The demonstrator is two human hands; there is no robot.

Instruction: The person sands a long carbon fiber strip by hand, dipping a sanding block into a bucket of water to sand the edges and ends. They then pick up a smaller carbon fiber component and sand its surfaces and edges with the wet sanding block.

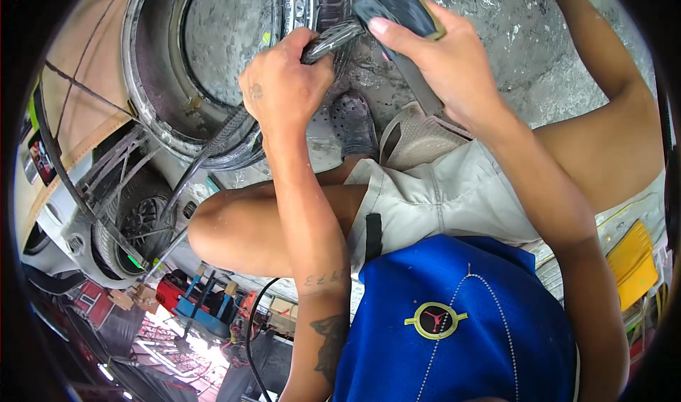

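Note:
My left hand is closed around a dark, glossy grey bar with a streaked surface. A long dark section stretches from below that hand toward the lower left. In my right hand is a dark block with a yellowish edge, which looks like a sanding block; the thumb presses on its near side. The block overlaps the bar's upper end. Beneath the right hand a flat grey strip slants down toward my lap, partly hidden by the fingers.
A large tyre lies on the stained concrete floor, beside another tyre. A dark clog is on my foot. Brown sheeting, a wheel and blue-red equipment lie left. A yellow panel stands right.

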